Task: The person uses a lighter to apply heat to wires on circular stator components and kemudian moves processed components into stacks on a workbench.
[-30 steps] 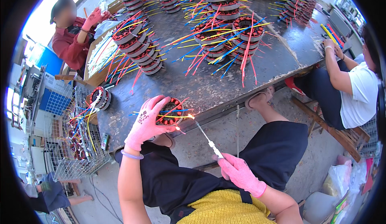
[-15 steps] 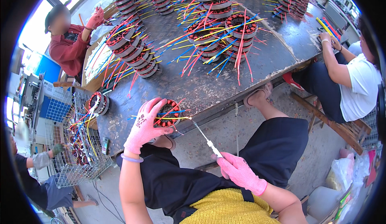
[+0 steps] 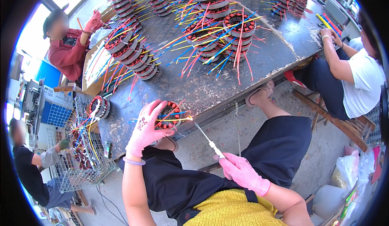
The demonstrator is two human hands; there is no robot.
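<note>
My left hand, in a pink glove, grips a motor stator with red windings, tilted at the table's near edge. Blue, yellow and red lead wires stick out of it. In my pink-gloved right hand is a thin-shafted tool with a white handle, pointing up and left. At its tip a small orange glow meets the end of a yellow wire. Whether the tool is a lighter or an iron I cannot tell. Another stator with white lacing lies left of my left hand.
Stacks of wired stators stand on the dark worn table. A wire basket with wound parts is at left. Co-workers sit or stand at far left, lower left and right; one person at right sits on a wooden stool.
The orange glow at the tool's tip is larger. Both my hands keep nearly the same place. At lower left, a co-worker has come further into view.
</note>
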